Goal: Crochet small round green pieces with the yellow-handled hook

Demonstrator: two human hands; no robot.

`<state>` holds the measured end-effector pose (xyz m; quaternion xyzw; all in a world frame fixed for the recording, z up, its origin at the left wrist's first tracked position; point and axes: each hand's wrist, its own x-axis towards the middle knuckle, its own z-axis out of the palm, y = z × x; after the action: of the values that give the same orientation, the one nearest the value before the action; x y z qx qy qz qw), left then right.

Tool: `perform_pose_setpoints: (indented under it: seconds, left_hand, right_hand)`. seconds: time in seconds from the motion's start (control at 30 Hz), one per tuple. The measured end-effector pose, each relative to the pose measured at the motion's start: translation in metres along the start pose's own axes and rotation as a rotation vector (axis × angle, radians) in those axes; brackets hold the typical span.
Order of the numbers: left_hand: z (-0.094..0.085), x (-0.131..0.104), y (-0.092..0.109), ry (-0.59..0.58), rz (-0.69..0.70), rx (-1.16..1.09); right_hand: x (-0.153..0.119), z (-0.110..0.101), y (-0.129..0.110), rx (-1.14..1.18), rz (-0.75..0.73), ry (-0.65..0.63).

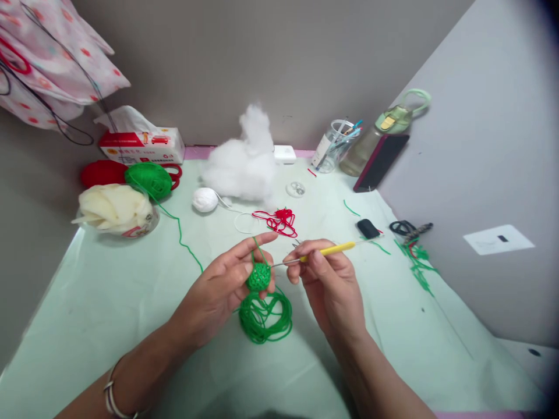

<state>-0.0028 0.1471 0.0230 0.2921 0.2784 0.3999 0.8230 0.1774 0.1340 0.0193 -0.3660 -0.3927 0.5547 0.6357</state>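
The little green ball [259, 277] looked part made – I could not tell how much was left; the left hand [219, 291] pinched it above loose green yarn [286, 319]; the right hand [334, 288] gripped the yellow hook [337, 249] tight, its tip by the ball

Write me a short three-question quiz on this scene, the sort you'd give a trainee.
1. Fill the blank: the left hand holds a small round piece worked in ____ yarn.
2. Multiple choice: what is in the right hand? A, a pair of scissors; B, a yellow-handled hook; C, a drinking bottle.
3. True or false: the red yarn ball lies beside the green yarn ball.

Key: 1, green; 2, B; 3, true.
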Motion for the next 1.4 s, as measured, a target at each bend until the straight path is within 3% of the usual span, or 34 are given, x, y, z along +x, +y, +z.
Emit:
perform_pose_setpoints:
  seconds: [0.17, 0.3, 0.43, 0.57, 0.77, 0.93, 1.13, 1.4]
  left_hand:
    - [-0.001, -0.001, -0.002, -0.005, 0.008, 0.031]
    - [-0.003, 0.001, -0.002, -0.044, -0.073, -0.021]
    - [-0.005, 0.002, 0.000, -0.065, -0.130, -0.054]
    - [-0.007, 0.003, 0.005, -0.057, -0.096, -0.019]
    - [-0.005, 0.002, -0.002, -0.011, 0.049, 0.096]
    - [0.000, -0.001, -0.007, 0.148, 0.105, 0.251]
    - [0.003, -0.003, -0.002, 0.174, 0.153, 0.379]
    - [0.005, 0.001, 0.000, 0.148, 0.123, 0.274]
  right_hand:
    - [0.000, 0.000, 0.000, -0.026, 0.005, 0.011]
    - [0.000, -0.001, -0.001, -0.027, -0.005, -0.049]
    - [0.002, -0.004, -0.002, 0.021, 0.072, -0.044]
    - [0.003, -0.004, -0.002, 0.098, 0.117, -0.017]
    - [-0.005, 0.005, 0.009, -0.073, -0.072, -0.051]
    - [-0.008, 0.005, 0.008, -0.408, -0.317, -0.077]
    - [-0.005, -0.006, -0.007, -0.502, -0.301, -0.289]
    - [-0.002, -0.009, -0.008, -0.539, -0.293, -0.281]
